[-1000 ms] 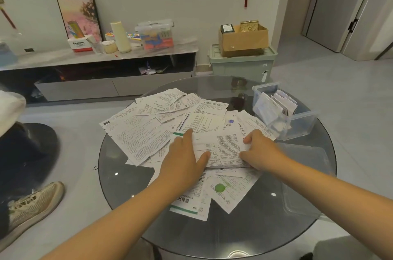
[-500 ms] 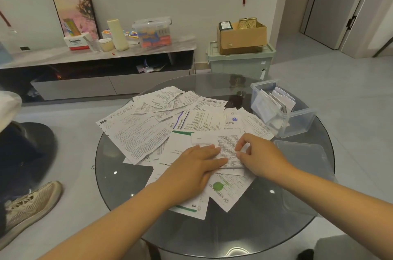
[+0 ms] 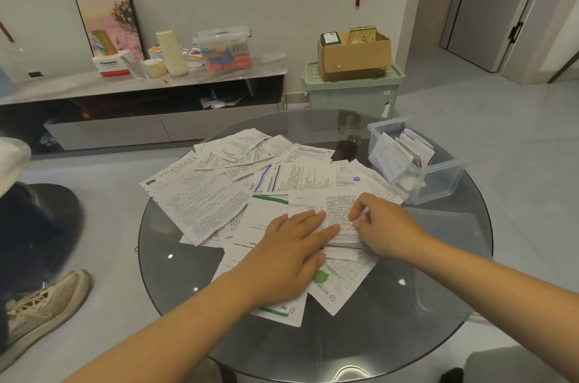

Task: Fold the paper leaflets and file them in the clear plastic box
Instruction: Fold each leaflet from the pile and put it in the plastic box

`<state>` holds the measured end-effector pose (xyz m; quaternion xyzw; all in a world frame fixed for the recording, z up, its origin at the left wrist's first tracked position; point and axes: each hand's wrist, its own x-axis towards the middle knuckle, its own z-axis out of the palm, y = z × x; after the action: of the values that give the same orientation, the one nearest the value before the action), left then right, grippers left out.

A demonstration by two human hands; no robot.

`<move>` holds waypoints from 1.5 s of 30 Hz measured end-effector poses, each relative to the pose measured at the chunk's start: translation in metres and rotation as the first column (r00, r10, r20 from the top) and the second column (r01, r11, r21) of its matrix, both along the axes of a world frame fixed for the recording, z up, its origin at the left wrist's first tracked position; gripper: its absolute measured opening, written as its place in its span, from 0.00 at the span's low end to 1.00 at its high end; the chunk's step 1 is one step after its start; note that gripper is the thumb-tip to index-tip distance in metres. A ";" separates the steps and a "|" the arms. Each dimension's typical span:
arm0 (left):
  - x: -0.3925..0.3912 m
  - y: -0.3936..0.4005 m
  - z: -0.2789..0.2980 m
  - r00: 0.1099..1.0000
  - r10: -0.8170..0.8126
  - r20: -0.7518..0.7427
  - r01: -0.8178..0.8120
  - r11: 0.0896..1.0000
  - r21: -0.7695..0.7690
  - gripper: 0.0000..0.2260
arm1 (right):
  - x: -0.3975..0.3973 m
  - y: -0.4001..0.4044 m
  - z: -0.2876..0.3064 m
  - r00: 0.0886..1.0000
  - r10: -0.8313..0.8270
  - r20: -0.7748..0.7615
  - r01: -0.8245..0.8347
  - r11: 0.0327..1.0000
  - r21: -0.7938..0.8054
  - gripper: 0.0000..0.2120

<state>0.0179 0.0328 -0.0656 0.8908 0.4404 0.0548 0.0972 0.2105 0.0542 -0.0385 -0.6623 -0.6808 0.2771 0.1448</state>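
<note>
A spread of printed paper leaflets (image 3: 203, 194) covers the middle of the round glass table (image 3: 360, 329). On top of the pile near me lies a folded leaflet (image 3: 340, 210). My left hand (image 3: 291, 248) presses flat on its left part, fingers together and pointing right. My right hand (image 3: 385, 226) pinches its right edge between thumb and fingers. The clear plastic box (image 3: 438, 182) stands at the table's right side and holds several folded leaflets upright.
The box's clear lid (image 3: 445, 257) lies flat on the table under my right forearm. Another person's shoe (image 3: 44, 301) is on the floor at left. A low cabinet (image 3: 141, 119) and a green bin with a cardboard box (image 3: 354, 88) stand behind the table.
My left hand slid right across the leaflet, flattening it. My right hand shifted from lying on the paper's right side to pinching its edge. The leaflet looks narrower now.
</note>
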 end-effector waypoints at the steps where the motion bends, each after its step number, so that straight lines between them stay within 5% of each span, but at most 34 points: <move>1: -0.001 0.000 0.001 0.998 0.013 0.060 -0.014 1.000 0.021 0.24 | 0.001 -0.001 0.004 1.000 0.015 -0.008 -0.015 0.999 -0.042 0.04; 5: -0.004 0.000 0.009 0.963 0.025 0.269 -0.061 0.990 0.126 0.24 | 0.015 -0.012 0.024 0.997 0.075 -0.013 -0.076 0.981 -0.177 0.06; 11: 0.003 -0.003 0.012 0.941 0.020 0.339 -0.036 0.998 0.042 0.19 | 0.032 -0.028 0.032 0.997 0.015 -0.080 -0.034 0.971 -0.237 0.09; 17: 0.012 0.000 -0.001 0.970 0.010 0.244 -0.030 0.997 0.078 0.19 | 0.034 -0.030 0.011 0.999 -0.039 -0.008 0.039 0.999 0.003 0.02; 21: 0.016 0.003 -0.001 0.998 -0.039 0.050 0.034 0.994 0.107 0.23 | 0.032 -0.032 0.009 0.968 0.059 0.245 -0.078 0.994 0.070 0.10; 25: 0.013 0.001 0.008 0.996 -0.074 -0.049 0.076 0.996 0.047 0.33 | 0.027 -0.039 0.017 0.840 0.119 0.529 -0.236 0.958 0.160 0.17; 33: 0.013 0.003 0.009 0.983 -0.185 -0.011 0.180 0.941 0.287 0.17 | 0.031 -0.046 0.017 0.849 0.261 0.459 -0.317 0.947 0.047 0.26; 36: 0.016 0.002 0.014 0.986 -0.149 0.073 0.128 0.964 0.233 0.22 | 0.031 -0.049 0.017 0.855 0.316 0.411 -0.347 0.938 0.000 0.29; 40: 0.017 -0.004 0.017 0.963 0.003 0.268 -0.009 1.000 0.021 0.23 | 0.032 -0.043 0.016 0.826 0.358 0.434 -0.401 0.916 0.008 0.20; 45: 0.017 -0.009 0.026 0.883 0.207 0.422 -0.139 0.973 -0.186 0.16 | 0.037 -0.034 0.014 0.875 0.367 0.315 -0.400 0.915 0.045 0.14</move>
<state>0.0347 0.0241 -0.0399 0.8026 0.4879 0.2291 0.2554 0.2475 0.0205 -0.0245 -0.5395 -0.8266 0.1591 0.0178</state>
